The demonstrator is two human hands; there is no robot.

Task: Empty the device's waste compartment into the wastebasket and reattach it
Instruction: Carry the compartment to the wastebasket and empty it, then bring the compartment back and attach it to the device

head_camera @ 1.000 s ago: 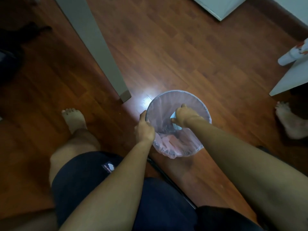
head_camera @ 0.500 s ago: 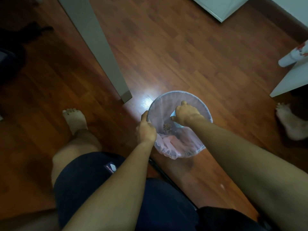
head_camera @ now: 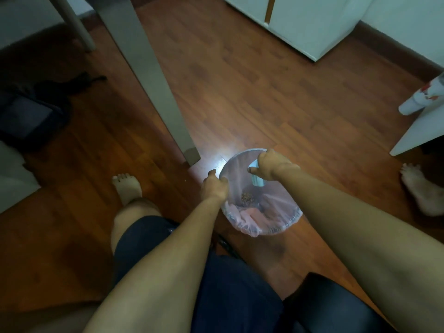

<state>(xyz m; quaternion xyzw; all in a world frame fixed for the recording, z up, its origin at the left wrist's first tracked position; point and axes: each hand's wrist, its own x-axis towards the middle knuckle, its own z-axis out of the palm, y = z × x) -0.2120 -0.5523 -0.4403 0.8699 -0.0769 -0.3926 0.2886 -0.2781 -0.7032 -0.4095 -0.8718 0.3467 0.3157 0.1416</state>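
Note:
A small round wastebasket (head_camera: 286, 222) lined with a pinkish plastic bag stands on the wooden floor in front of my knees. My left hand (head_camera: 214, 188) grips its near-left rim. My right hand (head_camera: 271, 166) hovers over the basket's mouth, shut on a small pale blue waste compartment (head_camera: 256, 180) that points down into it. A little clump of brown debris (head_camera: 247, 196) lies inside on the liner. The device itself is not in view.
A grey table leg (head_camera: 153, 78) slants down to the floor just left of the basket. A white cabinet (head_camera: 302, 22) stands at the far right, a white shelf edge (head_camera: 418, 131) at right. Another person's bare foot (head_camera: 422, 188) rests near it. A dark bag (head_camera: 31, 114) lies at left.
A clump of brown debris has dropped from the compartment into the basket. My right hand has lifted slightly toward the far rim. The camera has tilted up.

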